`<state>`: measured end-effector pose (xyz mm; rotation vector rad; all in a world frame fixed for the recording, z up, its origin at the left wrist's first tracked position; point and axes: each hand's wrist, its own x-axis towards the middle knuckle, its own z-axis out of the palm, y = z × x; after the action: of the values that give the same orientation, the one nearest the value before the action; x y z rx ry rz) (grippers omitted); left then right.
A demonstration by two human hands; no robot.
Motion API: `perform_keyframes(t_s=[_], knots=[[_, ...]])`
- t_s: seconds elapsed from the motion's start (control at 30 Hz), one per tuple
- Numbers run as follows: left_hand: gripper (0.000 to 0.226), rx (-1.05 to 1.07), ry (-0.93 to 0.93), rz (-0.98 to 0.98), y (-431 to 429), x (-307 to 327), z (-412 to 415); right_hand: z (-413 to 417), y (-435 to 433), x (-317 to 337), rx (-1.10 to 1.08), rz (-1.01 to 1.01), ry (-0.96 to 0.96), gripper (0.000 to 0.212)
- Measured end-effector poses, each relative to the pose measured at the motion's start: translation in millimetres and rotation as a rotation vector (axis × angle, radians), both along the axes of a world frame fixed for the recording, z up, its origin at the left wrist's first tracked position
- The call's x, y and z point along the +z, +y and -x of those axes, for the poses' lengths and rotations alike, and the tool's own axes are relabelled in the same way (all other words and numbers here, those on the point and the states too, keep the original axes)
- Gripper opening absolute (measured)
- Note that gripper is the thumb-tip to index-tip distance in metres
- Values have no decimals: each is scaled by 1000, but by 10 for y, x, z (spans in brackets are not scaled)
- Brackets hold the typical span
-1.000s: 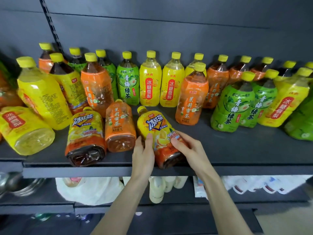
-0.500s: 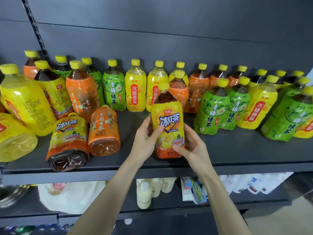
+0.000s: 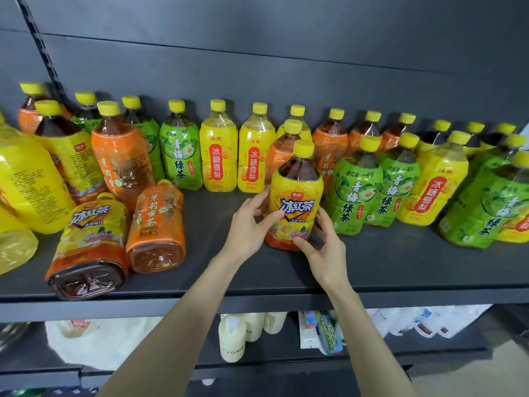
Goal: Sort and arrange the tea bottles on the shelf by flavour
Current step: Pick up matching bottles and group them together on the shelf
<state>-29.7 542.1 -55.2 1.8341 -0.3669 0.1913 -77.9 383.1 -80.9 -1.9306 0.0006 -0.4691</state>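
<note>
Hands, left [image 3: 247, 224] and right [image 3: 325, 249], partly hide the iced tea bottle's [image 3: 296, 196] lower label.

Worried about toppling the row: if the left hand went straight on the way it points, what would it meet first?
The iced black tea bottle that the left hand now grips; behind it, likely the orange bottle, though depth is unclear.

— Operator, what lies on your lower shelf [image 3: 266, 349]?
— Left to right you have: white plastic bag [image 3: 94, 342], one; cream bottles [image 3: 232, 336], upright, grouped; printed packets [image 3: 326, 333], just beside them; white pouches [image 3: 415, 322], several, far right.
</note>
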Motion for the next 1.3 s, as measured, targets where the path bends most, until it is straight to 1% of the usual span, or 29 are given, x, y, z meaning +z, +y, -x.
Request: perform_keyframes(t_s=[0.1, 0.2, 0.27, 0.33, 0.43, 0.5, 0.6, 0.67, 0.77, 0.83, 0.9, 0.97, 1.03, 1.13, 1.23, 1.3], knots=[[47, 27, 26, -36, 30, 51, 71, 8, 23, -37, -65, 106, 0, 69], [28, 104, 13, -191, 150, 41, 200, 115, 75, -47, -187, 220, -34, 51], [18, 157, -17, -217, 279, 30, 333, 223, 146, -23, -218, 208, -90, 33], [12, 232, -62, -201, 460, 36, 461, 317, 261, 8, -200, 196, -135, 20], [8, 349, -130, -184, 793, 108, 582, 337, 511, 56, -104, 132, -105, 13], [8, 413, -155, -170, 1031, 171, 622, 291, 737, 96, -42, 91, -76, 12], [9, 512, -206, -224, 1391, 272, 615, 184, 1111, 149, 35, 47, -33, 11], [10, 516, -185, -263, 1627, 316, 549, 102, 1369, 152, 68, 28, -2, 9], [14, 470, -76, -371, 1950, 338, 357, -49, 1731, 160, 79, -17, 52, 10], [21, 432, -19, -491, 2131, 352, 179, -156, 1946, 189, 94, -57, 99, 19], [32, 385, 34, -584, 2274, 369, -6, -247, 2121, 222, 103, -109, 169, 28], [45, 316, 90, -658, 2378, 373, -173, -301, 2236, 238, 109, -147, 246, 31], [52, 240, 155, -758, 2440, 360, -307, -329, 2291, 243, 135, -153, 347, 36], [50, 143, 194, -909, 2445, 338, -424, -325, 2300, 243, 189, -232, 443, 39], [44, 123, 167, -943, 2434, 333, -463, -318, 2300, 249, 219, -291, 404, 37], [45, 120, 147, -870, 2445, 337, -455, -295, 2301, 251, 227, -313, 366, 34]])
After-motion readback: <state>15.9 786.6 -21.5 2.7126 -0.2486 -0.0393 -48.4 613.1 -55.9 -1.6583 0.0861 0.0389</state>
